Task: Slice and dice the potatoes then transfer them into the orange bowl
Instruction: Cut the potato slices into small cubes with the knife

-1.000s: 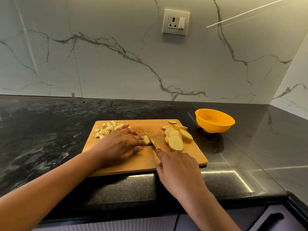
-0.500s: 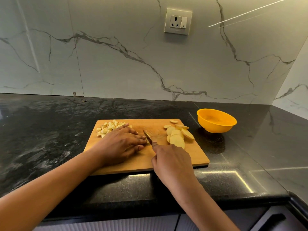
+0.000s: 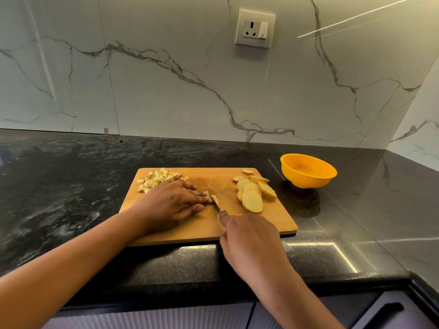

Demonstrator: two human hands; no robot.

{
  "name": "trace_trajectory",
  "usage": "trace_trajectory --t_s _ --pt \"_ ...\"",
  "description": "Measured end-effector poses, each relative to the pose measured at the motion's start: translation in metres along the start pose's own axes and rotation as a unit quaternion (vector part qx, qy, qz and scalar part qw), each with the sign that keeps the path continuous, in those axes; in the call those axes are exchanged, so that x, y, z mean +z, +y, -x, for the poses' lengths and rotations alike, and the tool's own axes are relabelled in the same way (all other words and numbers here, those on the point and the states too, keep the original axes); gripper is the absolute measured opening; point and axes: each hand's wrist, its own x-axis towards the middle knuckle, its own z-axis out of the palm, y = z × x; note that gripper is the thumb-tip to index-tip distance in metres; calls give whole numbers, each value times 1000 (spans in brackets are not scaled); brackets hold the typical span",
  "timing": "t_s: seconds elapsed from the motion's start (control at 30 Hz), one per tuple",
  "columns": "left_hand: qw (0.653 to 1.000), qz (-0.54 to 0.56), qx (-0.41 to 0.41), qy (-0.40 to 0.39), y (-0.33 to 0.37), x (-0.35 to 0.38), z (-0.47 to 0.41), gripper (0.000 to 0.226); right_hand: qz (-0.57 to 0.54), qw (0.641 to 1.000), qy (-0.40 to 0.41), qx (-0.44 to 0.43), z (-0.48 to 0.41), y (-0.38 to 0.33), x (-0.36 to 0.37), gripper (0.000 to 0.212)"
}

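A wooden cutting board (image 3: 209, 230) lies on the black counter. My left hand (image 3: 171, 204) presses fingertips down on a small potato piece (image 3: 215, 199) at the board's middle. My right hand (image 3: 249, 236) grips a knife (image 3: 217, 206); its handle is hidden in the fist and the blade cuts into that piece. A pile of diced potato (image 3: 156, 179) sits at the board's far left corner, partly behind my left hand. Several round potato slices (image 3: 253, 192) overlap on the board's right side. The orange bowl (image 3: 308, 170) stands right of the board and looks empty.
The black stone counter (image 3: 59, 186) runs left and right, with its front edge just below my wrists. A marble wall with a socket (image 3: 255, 28) rises behind. A side wall closes the right corner beyond the bowl. A drawer handle (image 3: 384, 312) shows at lower right.
The knife rose and tilted half a second ago, then came down again through the potato piece. My left hand stayed put on the piece.
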Motion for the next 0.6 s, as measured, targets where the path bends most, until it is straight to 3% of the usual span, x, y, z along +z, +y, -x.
trace_trajectory --t_s 0.23,0.6 --pt "999 29 -13 44 -1 0 4 86 -46 998 27 36 -19 -1 7 45" --pt "999 -13 -14 30 2 -2 5 94 -37 999 32 14 -20 -4 7 45"
